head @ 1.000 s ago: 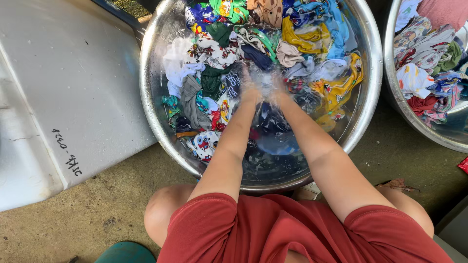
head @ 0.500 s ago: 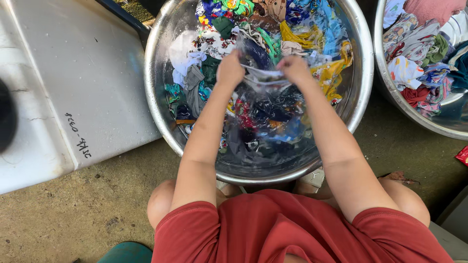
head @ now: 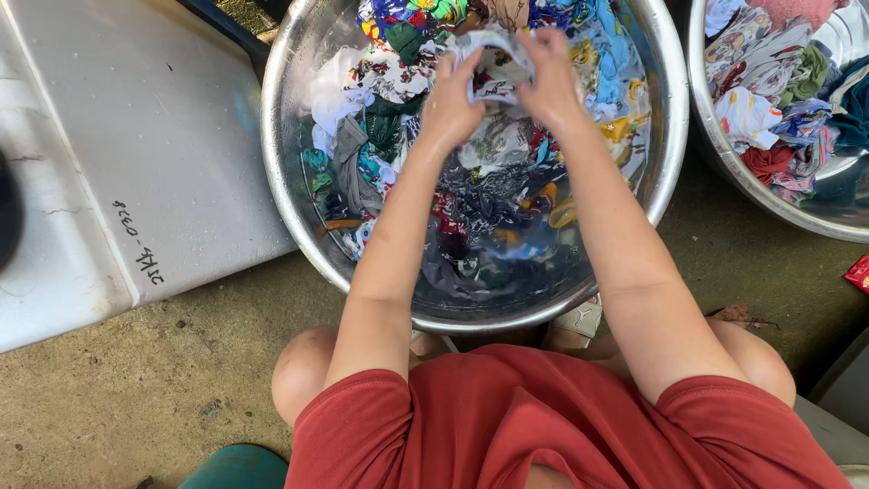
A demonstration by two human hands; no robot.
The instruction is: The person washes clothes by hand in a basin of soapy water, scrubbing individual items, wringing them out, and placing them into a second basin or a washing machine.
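Gripping white printed cloth [head: 496, 68] between both hands, left [head: 450, 104], right [head: 549, 77], above steel basin [head: 281, 181].

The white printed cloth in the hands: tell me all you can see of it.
The cloth is thin, white fabric with a small dark and red print, wet-looking and crumpled. Left hand and right hand pinch its upper edge; it hangs bunched between them, raised above the steel basin of water and coloured clothes. How its lower part ends is unclear.

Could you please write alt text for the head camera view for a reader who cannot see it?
Left hand and right hand grip a white printed cloth above a metal basin of water and colourful clothes. A second basin of clothes stands to the right.
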